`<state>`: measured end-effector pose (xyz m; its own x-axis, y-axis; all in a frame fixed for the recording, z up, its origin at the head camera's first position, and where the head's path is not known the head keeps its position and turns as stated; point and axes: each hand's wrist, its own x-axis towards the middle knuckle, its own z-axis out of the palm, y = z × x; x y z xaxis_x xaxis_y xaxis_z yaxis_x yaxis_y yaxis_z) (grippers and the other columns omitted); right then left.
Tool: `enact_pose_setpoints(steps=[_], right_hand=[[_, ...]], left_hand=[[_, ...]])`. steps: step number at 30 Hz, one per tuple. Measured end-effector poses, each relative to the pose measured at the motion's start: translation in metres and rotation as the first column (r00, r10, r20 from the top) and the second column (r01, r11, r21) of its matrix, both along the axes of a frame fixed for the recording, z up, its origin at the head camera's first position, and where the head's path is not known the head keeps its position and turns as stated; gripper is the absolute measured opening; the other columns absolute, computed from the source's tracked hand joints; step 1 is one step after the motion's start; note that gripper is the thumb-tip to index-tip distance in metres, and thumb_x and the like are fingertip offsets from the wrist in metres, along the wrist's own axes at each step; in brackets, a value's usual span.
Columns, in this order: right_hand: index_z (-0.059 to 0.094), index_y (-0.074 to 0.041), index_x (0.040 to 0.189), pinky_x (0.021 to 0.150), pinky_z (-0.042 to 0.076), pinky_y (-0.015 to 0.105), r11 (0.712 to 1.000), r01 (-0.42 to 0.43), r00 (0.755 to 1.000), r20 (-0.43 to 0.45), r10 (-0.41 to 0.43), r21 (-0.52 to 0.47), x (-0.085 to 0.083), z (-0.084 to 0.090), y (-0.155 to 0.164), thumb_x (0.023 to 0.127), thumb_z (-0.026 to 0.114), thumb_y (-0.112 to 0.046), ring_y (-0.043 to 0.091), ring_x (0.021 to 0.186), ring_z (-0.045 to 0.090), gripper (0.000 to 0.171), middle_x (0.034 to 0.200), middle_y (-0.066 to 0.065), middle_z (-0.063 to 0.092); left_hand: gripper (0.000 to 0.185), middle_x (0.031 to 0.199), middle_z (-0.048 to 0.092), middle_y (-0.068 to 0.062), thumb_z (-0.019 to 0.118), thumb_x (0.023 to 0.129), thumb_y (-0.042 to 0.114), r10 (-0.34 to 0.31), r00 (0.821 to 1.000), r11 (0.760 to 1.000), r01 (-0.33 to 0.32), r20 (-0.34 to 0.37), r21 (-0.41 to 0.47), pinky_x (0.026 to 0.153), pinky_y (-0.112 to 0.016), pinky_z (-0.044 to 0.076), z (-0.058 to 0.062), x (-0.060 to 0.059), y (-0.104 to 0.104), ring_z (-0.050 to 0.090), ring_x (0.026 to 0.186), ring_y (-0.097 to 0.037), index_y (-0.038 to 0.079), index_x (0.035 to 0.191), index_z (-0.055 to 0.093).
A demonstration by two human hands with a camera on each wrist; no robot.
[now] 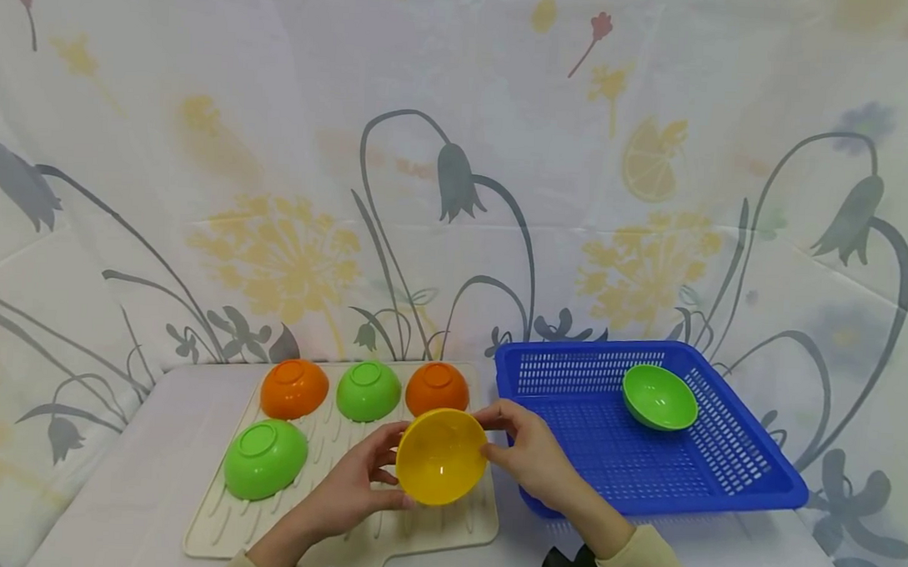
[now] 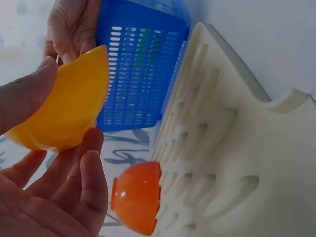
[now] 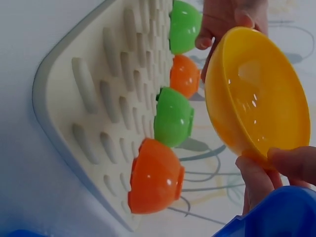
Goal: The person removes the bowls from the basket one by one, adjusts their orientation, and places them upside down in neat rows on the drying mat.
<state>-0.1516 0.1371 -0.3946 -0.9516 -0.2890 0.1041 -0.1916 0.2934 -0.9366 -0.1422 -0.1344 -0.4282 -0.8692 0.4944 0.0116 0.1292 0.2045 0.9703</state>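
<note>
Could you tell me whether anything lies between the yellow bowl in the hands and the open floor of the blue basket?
Nothing visible does. The yellow bowl is beside the blue basket; the green bowl sits far back.

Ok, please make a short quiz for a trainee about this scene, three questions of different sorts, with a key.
1. True or false: both hands hold the yellow bowl.
2. How many bowls lie upside down on the mat? A) two B) four C) six
3. Fill in: the bowl inside the blue basket is ____ in colour.

Key
1. True. The left hand and the right hand grip its rim from each side, above the mat.
2. B. Two orange bowls and two green bowls.
3. Green. The green bowl in the basket lies tilted near the far right corner.
</note>
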Motion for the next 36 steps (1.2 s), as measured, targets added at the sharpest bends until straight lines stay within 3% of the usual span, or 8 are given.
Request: enact_pose_setpoints(steps=[9, 18, 24, 29, 36], right_hand=[[0.065, -0.005, 0.121, 0.089, 0.056, 0.038, 0.994, -0.077, 0.996, 0.04, 0.08, -0.076, -0.001, -0.002, 0.0, 0.086, 0.075, -0.003, 0.036, 0.123, 0.055, 0.036, 0.127, 0.012, 0.062], [0.065, -0.012, 0.125, 0.092, 0.055, 0.039, 0.996, -0.063, 0.997, 0.034, 0.065, -0.061, -0.001, -0.004, -0.001, 0.093, 0.072, -0.026, 0.031, 0.121, 0.058, 0.036, 0.127, 0.007, 0.064], [0.062, -0.008, 0.131, 0.095, 0.053, 0.039, 0.997, -0.072, 0.997, 0.005, 0.072, -0.026, 0.002, -0.001, -0.001, 0.101, 0.059, -0.033, 0.027, 0.115, 0.062, 0.039, 0.126, 0.009, 0.064], [0.062, -0.006, 0.131, 0.094, 0.053, 0.038, 0.996, -0.076, 0.997, 0.017, 0.076, -0.041, 0.003, 0.001, -0.001, 0.103, 0.057, -0.031, 0.026, 0.111, 0.064, 0.038, 0.123, 0.011, 0.065], [0.062, -0.004, 0.13, 0.097, 0.052, 0.04, 0.992, -0.074, 0.995, 0.064, 0.081, -0.104, 0.001, 0.0, 0.001, 0.101, 0.06, -0.031, 0.025, 0.11, 0.064, 0.04, 0.121, 0.011, 0.067]], left_hand=[[0.081, 0.142, 0.051, -0.007, 0.085, 0.079, 0.011, 0.069, 0.991, 0.993, -0.079, -0.119, -0.085, 0.084, -0.03, 0.054, 0.004, 0.003, -0.004, 0.056, 0.116, -0.027, 0.016, 0.148, 0.043], [0.082, 0.145, 0.049, -0.001, 0.085, 0.079, 0.011, 0.09, 0.972, 0.983, -0.122, -0.218, -0.134, 0.085, -0.031, 0.054, 0.008, 0.004, -0.006, 0.055, 0.119, -0.026, 0.025, 0.148, 0.044], [0.085, 0.141, 0.051, 0.002, 0.084, 0.076, 0.001, 0.085, 0.938, 0.979, -0.142, -0.337, -0.147, 0.083, -0.041, 0.056, 0.01, 0.005, -0.005, 0.055, 0.116, -0.025, 0.029, 0.148, 0.047], [0.083, 0.141, 0.051, 0.003, 0.085, 0.075, -0.001, 0.073, 0.906, 0.98, -0.142, -0.416, -0.139, 0.08, -0.041, 0.057, 0.01, 0.007, -0.003, 0.054, 0.114, -0.022, 0.027, 0.145, 0.051], [0.081, 0.14, 0.052, 0.003, 0.087, 0.074, 0.005, 0.071, 0.895, 0.983, -0.139, -0.44, -0.124, 0.078, -0.036, 0.056, 0.013, 0.008, 0.0, 0.054, 0.114, -0.022, 0.025, 0.144, 0.053]])
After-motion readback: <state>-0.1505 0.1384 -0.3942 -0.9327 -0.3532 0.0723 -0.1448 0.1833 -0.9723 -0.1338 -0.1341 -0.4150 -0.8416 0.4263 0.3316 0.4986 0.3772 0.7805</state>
